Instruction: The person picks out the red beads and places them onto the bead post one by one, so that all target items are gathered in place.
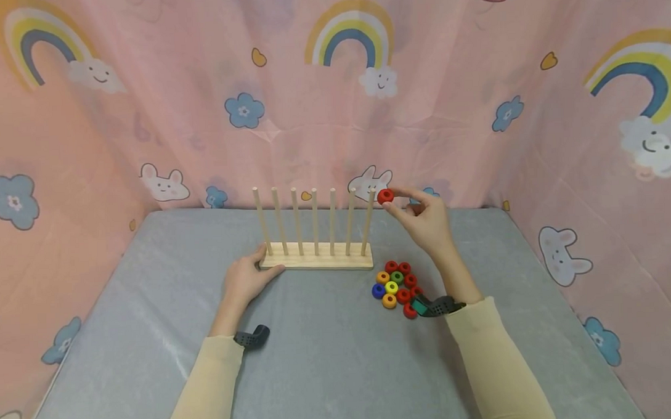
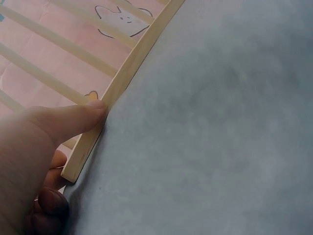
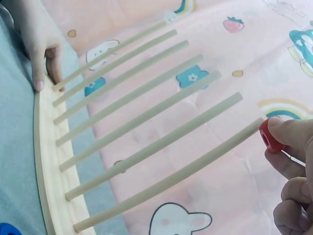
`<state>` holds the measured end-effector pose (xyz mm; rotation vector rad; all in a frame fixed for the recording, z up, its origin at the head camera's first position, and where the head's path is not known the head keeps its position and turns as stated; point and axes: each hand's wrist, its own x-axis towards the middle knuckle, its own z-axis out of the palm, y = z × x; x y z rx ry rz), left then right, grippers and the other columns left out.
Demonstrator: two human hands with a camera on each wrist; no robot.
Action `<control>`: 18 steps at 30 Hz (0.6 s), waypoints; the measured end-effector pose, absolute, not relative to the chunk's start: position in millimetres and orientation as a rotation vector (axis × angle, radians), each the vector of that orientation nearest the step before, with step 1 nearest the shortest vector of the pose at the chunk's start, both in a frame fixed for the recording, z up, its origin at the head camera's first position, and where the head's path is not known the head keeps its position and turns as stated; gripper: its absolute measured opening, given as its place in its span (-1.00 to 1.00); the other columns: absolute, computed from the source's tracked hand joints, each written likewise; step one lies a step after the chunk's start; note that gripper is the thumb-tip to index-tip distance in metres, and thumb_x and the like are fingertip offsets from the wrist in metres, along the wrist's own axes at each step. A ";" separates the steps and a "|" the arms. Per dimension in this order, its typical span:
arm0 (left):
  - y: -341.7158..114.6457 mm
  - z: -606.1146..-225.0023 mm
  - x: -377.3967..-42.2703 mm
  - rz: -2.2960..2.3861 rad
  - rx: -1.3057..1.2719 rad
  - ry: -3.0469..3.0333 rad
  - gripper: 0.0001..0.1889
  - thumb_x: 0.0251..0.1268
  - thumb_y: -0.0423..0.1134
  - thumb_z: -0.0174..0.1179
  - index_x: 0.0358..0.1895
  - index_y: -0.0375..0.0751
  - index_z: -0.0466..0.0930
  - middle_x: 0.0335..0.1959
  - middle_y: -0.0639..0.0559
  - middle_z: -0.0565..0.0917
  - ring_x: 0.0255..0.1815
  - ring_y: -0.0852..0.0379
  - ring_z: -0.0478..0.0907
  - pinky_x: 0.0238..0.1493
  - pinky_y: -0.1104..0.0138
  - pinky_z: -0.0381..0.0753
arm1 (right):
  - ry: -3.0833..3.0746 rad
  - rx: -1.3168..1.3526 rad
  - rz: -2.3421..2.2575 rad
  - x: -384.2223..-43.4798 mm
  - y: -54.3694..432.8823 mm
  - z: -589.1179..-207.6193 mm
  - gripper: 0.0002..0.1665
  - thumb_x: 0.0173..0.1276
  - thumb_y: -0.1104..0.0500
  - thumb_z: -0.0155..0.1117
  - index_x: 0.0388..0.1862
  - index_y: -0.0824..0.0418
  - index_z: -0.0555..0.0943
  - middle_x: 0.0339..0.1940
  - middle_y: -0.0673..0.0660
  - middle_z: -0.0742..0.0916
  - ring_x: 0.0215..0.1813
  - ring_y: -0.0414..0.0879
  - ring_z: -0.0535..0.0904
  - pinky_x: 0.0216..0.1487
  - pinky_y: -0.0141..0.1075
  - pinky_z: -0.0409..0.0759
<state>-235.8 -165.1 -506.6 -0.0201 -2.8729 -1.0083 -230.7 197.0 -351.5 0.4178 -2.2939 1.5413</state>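
Note:
A wooden peg rack [image 1: 316, 257] with a row of several upright rods stands on the table. My left hand [image 1: 248, 279] grips the left end of its base, the thumb [image 2: 93, 111] along the front edge and fingers behind. At the right end, my right hand [image 1: 429, 221] pinches a red ring bead [image 1: 385, 196] between thumb and forefinger. In the right wrist view the red bead [image 3: 270, 134] is right at the tip of the rightmost rod [image 3: 171, 177], its hole facing the rod. Every rod is bare.
A cluster of ring beads lies right of the rack, below my right forearm: several red ones [image 1: 403, 295], a green [image 1: 396, 277], a blue [image 1: 378, 290], a yellow [image 1: 391, 287] and two orange [image 1: 389, 301]. Behind the grey table [image 1: 329, 357] hangs a pink patterned curtain [image 1: 289, 155].

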 end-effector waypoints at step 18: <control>-164.6 -505.1 -235.9 -0.986 -0.007 -2.888 -0.12 0.32 0.24 0.41 0.57 -0.20 0.40 0.44 -0.29 0.54 0.33 -0.41 0.59 0.14 -0.15 0.62 | -2.204 0.420 1.581 -240.9 185.1 -347.0 -0.59 0.46 0.34 0.43 0.25 0.40 0.70 -0.40 0.03 0.69 -0.70 -0.30 0.14 -0.62 -0.43 0.08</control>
